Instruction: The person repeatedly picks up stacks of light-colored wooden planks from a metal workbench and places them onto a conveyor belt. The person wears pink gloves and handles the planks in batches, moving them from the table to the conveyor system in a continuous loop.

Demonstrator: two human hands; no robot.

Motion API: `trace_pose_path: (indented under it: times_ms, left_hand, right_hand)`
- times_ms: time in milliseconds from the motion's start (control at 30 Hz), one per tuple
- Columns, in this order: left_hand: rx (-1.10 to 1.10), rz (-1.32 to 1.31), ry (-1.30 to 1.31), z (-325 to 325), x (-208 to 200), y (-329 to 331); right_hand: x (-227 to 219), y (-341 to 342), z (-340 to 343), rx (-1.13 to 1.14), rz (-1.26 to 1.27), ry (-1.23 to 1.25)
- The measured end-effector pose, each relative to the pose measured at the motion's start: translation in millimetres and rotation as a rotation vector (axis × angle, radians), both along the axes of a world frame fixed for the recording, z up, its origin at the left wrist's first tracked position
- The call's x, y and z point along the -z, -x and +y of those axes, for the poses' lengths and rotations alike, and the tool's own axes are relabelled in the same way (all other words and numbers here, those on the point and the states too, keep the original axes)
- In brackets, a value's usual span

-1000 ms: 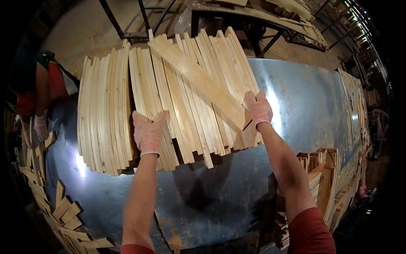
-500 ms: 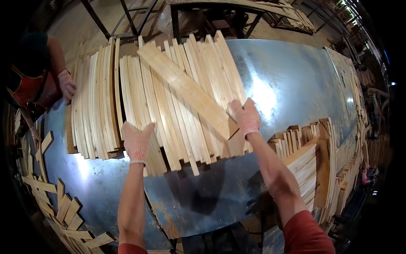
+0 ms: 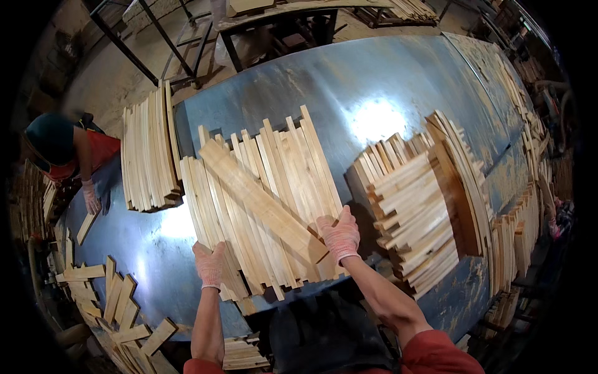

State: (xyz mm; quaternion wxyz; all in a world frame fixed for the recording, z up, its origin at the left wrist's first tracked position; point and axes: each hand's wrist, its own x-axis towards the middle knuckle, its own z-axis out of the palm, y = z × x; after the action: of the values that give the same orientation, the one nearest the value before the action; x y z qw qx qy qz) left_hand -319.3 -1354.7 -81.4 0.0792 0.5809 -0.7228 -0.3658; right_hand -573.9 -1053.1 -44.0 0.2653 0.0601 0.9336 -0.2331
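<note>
A wide row of pale wooden strips, packed side by side, lies on the metal-topped table right in front of me. My left hand, in a pinkish knit glove, presses against the row's near left side, thumb over the strips. On the near right side, my right hand, gloved alike, grips the row's outer edge. Between them the two hands squeeze the row together. Slanting across its top is a wider flat board, whose near end lies close to my right fingers. The strip ends are uneven. Some fingertips are hidden.
Another strip stack stands at far left. Beside it, a co-worker's gloved hand touches a short piece. Loose short boards are heaped at near left. A tall strip pile stands to my right. A dark-framed bench is beyond.
The row between my hands has slid toward me, away from the stack on the left, with the slanted board still on it. The co-worker's hand has left that stack. My view has shifted.
</note>
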Motion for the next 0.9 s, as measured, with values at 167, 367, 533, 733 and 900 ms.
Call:
trace_pose_path:
  times_ms: [167, 367, 533, 733, 900]
  left_hand:
    - [-0.07, 0.047, -0.091, 80, -11, -72]
    - [-0.046, 0.133, -0.07, 161, -26, -128]
    - [0.145, -0.259, 0.15, 184, -56, -108]
    - [0.068, 0.27, -0.286, 292, -15, -95]
    - [0.122, 0.266, -0.362, 337, -17, -90]
  right_hand:
    - [3, -70, 77, -0.032, -0.047, 0.026]
    - [-10, -113, 153, -0.128, -0.078, 0.1]
    - [-3, -145, 174, -0.527, 0.479, 0.128]
    - [-10, -230, 162, -0.835, 0.409, 0.193]
    - [5, -256, 167, -0.743, 0.342, 0.314]
